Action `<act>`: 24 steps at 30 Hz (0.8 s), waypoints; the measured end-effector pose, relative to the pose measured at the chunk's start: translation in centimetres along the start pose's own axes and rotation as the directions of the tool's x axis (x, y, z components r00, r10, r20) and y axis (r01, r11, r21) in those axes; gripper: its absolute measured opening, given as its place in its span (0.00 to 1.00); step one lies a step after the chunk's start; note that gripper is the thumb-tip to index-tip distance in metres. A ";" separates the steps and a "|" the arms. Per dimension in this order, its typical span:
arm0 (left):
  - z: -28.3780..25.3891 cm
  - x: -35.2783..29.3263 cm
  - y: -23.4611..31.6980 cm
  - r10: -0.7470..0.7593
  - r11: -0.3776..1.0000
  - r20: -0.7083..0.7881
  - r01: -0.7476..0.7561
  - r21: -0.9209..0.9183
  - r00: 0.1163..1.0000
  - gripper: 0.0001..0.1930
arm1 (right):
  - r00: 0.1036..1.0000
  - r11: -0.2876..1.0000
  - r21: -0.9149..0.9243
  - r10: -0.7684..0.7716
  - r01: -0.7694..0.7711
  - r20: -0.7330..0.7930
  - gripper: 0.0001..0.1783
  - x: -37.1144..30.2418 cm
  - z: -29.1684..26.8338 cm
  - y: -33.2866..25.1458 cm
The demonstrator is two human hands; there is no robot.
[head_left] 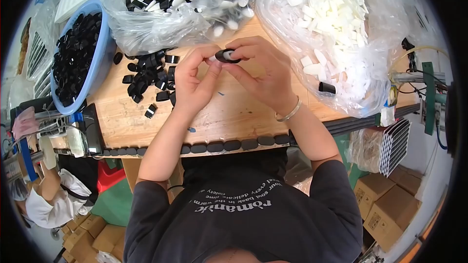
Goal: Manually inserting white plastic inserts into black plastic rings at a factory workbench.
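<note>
Above the wooden table [234, 124], my two hands meet at a small black oval cap [221, 56] with something white showing at it. My left hand [195, 80] pinches the cap's left side between thumb and fingertips. On the other side, my right hand [265, 70] is closed on the same cap, its index finger curled over the top. Fingertips hide part of the piece. Several loose black caps [141, 75] lie scattered to the left of my left hand. Right of my right hand, a single black cap [326, 87] rests on a plastic bag [358, 102] near white flat pieces [336, 9].
A blue basin [103, 63] full of black pieces stands at the left. At the back, another plastic bag [146, 34] holds mixed black and white pieces. Dark padding [231, 145] lines the table's near edge. A person [53, 195] is at the lower left; cardboard boxes [390, 209] sit lower right.
</note>
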State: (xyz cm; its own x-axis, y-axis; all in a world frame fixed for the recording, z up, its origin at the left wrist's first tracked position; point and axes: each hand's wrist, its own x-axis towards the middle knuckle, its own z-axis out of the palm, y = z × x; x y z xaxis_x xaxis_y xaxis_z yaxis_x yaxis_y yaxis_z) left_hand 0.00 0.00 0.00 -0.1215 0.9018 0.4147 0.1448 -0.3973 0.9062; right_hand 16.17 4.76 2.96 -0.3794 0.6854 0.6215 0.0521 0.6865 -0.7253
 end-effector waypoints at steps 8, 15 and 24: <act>0.3 0.5 1.0 0.226 0.931 0.001 -0.216 0.293 0.974 0.07 | 0.995 0.992 0.100 0.071 -0.078 0.074 0.12 0.0 -0.4 0.3; 0.6 -0.4 0.7 0.015 0.999 -0.017 -0.014 0.041 1.000 0.04 | 0.951 0.862 0.413 0.308 -0.294 0.033 0.11 -0.9 0.1 0.0; 0.1 -0.1 0.6 0.029 0.997 -0.007 -0.028 0.075 1.000 0.07 | 0.997 0.996 0.067 -0.056 0.052 0.056 0.12 0.1 -0.1 0.2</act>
State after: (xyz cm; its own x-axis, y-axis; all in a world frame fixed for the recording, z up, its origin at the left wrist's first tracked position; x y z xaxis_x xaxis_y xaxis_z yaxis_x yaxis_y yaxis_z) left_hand 0.17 -0.34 0.47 -0.1243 0.8888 0.4411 0.2218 -0.4084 0.8855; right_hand 16.24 5.02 2.87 -0.4332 0.6314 0.6432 -0.0298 0.7032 -0.7104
